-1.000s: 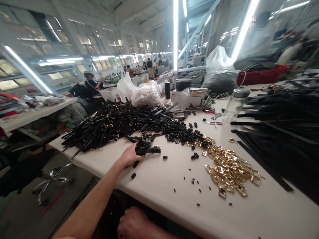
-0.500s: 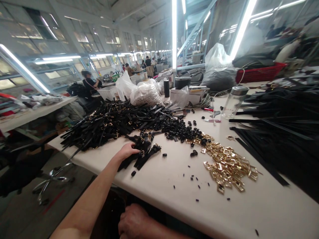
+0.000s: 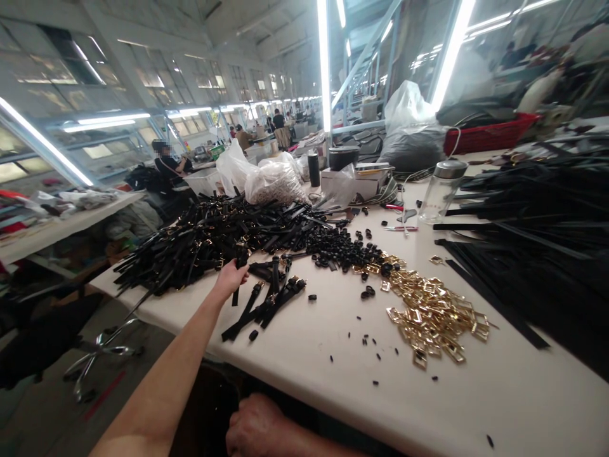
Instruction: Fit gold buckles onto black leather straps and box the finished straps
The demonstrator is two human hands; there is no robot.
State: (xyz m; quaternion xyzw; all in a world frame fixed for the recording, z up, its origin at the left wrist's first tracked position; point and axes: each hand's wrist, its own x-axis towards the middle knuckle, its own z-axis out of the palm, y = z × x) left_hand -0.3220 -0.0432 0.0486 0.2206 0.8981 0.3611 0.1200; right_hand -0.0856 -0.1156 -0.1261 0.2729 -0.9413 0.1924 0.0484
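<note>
My left hand [image 3: 231, 279] is stretched out over the table, its fingers closed round a short black strap [image 3: 236, 296] with a gold buckle, at the near edge of a big heap of black buckled straps [image 3: 190, 244]. Just right of that hand lies a smaller group of buckled straps [image 3: 271, 301], some crossing one another. My right hand [image 3: 257, 422] is curled closed, low in front of the table edge. Whatever its fingers may hold is hidden.
Black strap loops [image 3: 337, 247] lie in a pile beside gold rectangular buckles [image 3: 432, 317]. Long black strips [image 3: 523, 266] cover the table's right side. A glass bottle [image 3: 442, 190], white plastic bags [image 3: 273, 178] and a red basket [image 3: 492, 133] stand farther back. A seated person [image 3: 166, 165] is at left.
My left hand has moved left and slightly away, from the small strap group to the edge of the big heap, a strap in its fingers. My right hand stays put.
</note>
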